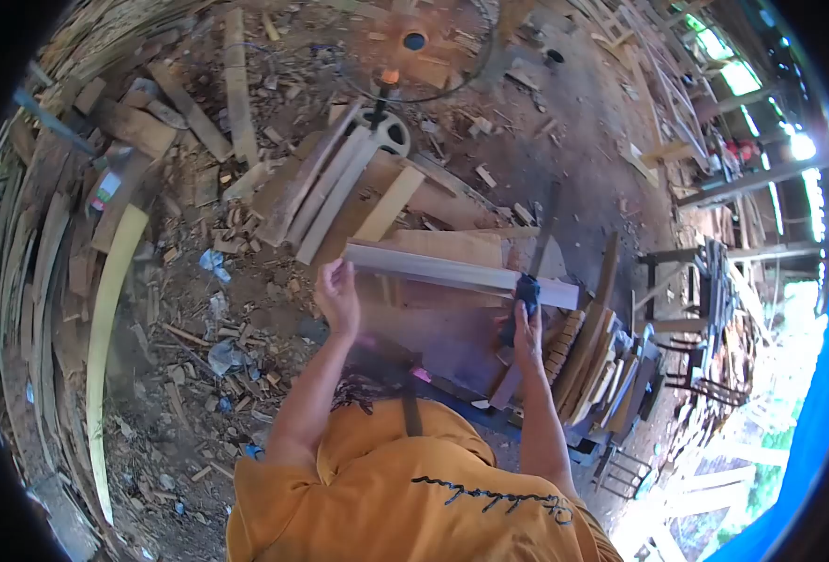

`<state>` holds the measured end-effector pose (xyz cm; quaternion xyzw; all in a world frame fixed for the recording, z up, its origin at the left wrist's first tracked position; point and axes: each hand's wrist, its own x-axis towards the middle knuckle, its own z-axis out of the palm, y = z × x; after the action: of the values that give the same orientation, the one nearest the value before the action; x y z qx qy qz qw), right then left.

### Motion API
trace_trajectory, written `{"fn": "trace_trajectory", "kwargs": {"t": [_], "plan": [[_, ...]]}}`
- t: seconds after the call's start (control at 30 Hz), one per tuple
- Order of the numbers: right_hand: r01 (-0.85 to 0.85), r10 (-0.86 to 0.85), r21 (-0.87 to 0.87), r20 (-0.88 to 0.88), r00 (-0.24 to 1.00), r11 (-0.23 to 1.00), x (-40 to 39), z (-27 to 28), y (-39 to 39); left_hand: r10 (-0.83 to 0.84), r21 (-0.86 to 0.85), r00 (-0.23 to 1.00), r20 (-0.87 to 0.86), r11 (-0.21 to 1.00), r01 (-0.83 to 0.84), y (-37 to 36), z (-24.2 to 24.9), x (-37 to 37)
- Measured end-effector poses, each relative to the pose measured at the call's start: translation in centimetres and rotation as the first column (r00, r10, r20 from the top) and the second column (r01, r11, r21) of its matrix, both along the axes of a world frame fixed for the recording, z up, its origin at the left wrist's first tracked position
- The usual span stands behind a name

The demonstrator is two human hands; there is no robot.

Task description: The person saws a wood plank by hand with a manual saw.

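Note:
In the head view a long, pale wooden board [433, 265] lies crosswise in front of me. My left hand [339, 298] is closed at its left end, with thumb and fingertips pinching the edge. Near the board's right end, my right hand [527, 334] is wrapped round a black hand-held tool [528, 290]. The tool sits against the board; its exact kind is too small and dark to make out. Under the board are a flat wooden piece [461, 245] and a blurred, dusty surface.
Several planks [335, 192] lean together ahead, beside a pale wheel [393, 134]. Stacked wood pieces [592, 370] stand at the right. A long curved plank [105, 347] lies at the left. Scraps and plastic bits [229, 356] litter the ground.

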<state>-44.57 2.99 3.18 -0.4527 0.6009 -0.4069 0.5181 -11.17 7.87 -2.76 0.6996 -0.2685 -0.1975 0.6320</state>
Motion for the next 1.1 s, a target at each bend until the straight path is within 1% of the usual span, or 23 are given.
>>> {"fn": "trace_trajectory", "kwargs": {"t": [0.07,0.1,0.17,0.23,0.3,0.33,0.37,0.43,0.47,0.5,0.57,0.6,0.63,0.7,0.73,0.8,0.83,0.9,0.93,1.0,1.03,1.07,1.1], "plan": [[0.041,-0.041,0.01,0.015,0.999,0.999,-0.7,-0.8,0.0,-0.015,0.016,1.0,-0.015,1.0,0.016,0.0,0.1,0.1],[0.083,-0.083,-0.002,0.043,0.996,0.997,0.2,1.1,0.2,-0.005,0.04,1.0,-0.011,0.999,0.006,0.0,0.1,0.1],[0.189,-0.188,-0.056,0.032,0.982,0.98,-0.7,0.5,0.7,-0.034,0.059,0.999,-0.014,0.998,0.035,0.3,0.0,0.2],[0.258,-0.256,-0.051,0.042,0.966,0.965,-1.2,1.6,2.4,-0.05,0.077,0.999,0.001,0.996,0.05,0.5,-0.3,0.5],[0.317,-0.315,-0.044,0.053,0.948,0.947,-1.9,1.8,4.5,0.014,0.045,1.0,0.01,0.999,-0.014,1.0,-0.5,0.3],[0.354,-0.353,-0.02,0.013,0.935,0.935,-2.7,1.3,6.0,-0.021,0.115,0.995,0.096,0.993,0.01,1.4,1.0,0.3],[0.389,-0.388,0.003,-0.027,0.921,0.921,-3.5,0.9,7.7,-0.037,0.114,0.995,0.098,0.993,0.026,1.6,1.3,0.2],[0.41,-0.41,-0.017,-0.071,0.909,0.912,-4.0,0.7,11.1,-0.061,0.076,0.949,0.308,0.996,0.039,1.9,2.3,-0.3],[0.453,-0.45,0.025,-0.078,0.89,0.891,-4.2,0.2,12.6,-0.119,0.093,0.84,0.529,0.992,0.082,2.1,3.6,-0.5],[0.494,-0.489,0.067,-0.085,0.868,0.867,-4.5,-0.4,13.9,-0.13,0.089,0.836,0.533,0.991,0.097,1.8,4.7,-1.0],[0.514,-0.509,0.099,-0.074,0.858,0.852,-4.9,-1.4,16.5,-0.304,0.104,0.729,0.613,0.946,0.307,0.9,6.1,-2.1],[0.517,-0.513,0.132,-0.066,0.856,0.846,-5.0,-1.7,17.5,-0.353,0.16,0.592,0.725,0.922,0.353,-0.4,6.5,-2.3],[0.528,-0.525,0.131,-0.06,0.849,0.839,-5.1,-2.1,18.2,-0.358,0.158,0.583,0.729,0.917,0.366,-1.9,7.0,-2.8],[0.538,-0.53,0.155,-0.091,0.843,0.829,-5.3,-2.9,19.4,-0.564,0.283,0.453,0.69,0.787,0.548,-4.6,8.1,-4.2],[0.52,-0.516,0.151,-0.065,0.854,0.841,-5.6,-3.5,19.7,-0.564,0.283,0.444,0.696,0.784,0.553,-5.6,7.8,-4.4],[0.516,-0.515,0.14,-0.045,0.856,0.845,-6.1,-4.2,20.0,-0.726,0.467,0.224,0.651,0.615,0.635,-7.7,6.2,-4.3],[0.508,-0.509,0.137,-0.035,0.86,0.85,-6.2,-4.3,20.0,-0.723,0.47,0.216,0.656,0.616,0.632,-8.5,5.4,-4.1],[0.516,-0.52,0.134,-0.011,0.854,0.846,-6.4,-4.0,20.2,-0.783,0.496,0.146,0.605,0.514,0.7,-9.3,4.6,-3.5],[0.523,-0.528,0.12,0.006,0.849,0.844,-6.4,-3.8,19.7,-0.781,0.504,0.136,0.61,0.515,0.693,-9.8,4.8,-3.2],[0.535,-0.539,0.093,0.023,0.842,0.84,-6.3,-3.3,19.4,-0.684,0.452,0.141,0.716,0.607,0.654,-10.1,5.2,-3.1],[0.548,-0.55,0.058,0.028,0.835,0.835,-5.9,-2.6,19.0,-0.684,0.459,0.136,0.716,0.609,0.647,-10.0,5.9,-3.5],[0.554,-0.557,0.056,0.088,0.826,0.831,-5.5,-1.8,18.6,-0.688,0.431,0.199,0.698,0.625,0.65,-9.7,6.5,-4.2],[0.547,-0.551,0.061,0.095,0.829,0.835,-5.1,-1.3,18.4,-0.687,0.402,0.264,0.677,0.645,0.649,-9.5,7.2,-5.2]]}}
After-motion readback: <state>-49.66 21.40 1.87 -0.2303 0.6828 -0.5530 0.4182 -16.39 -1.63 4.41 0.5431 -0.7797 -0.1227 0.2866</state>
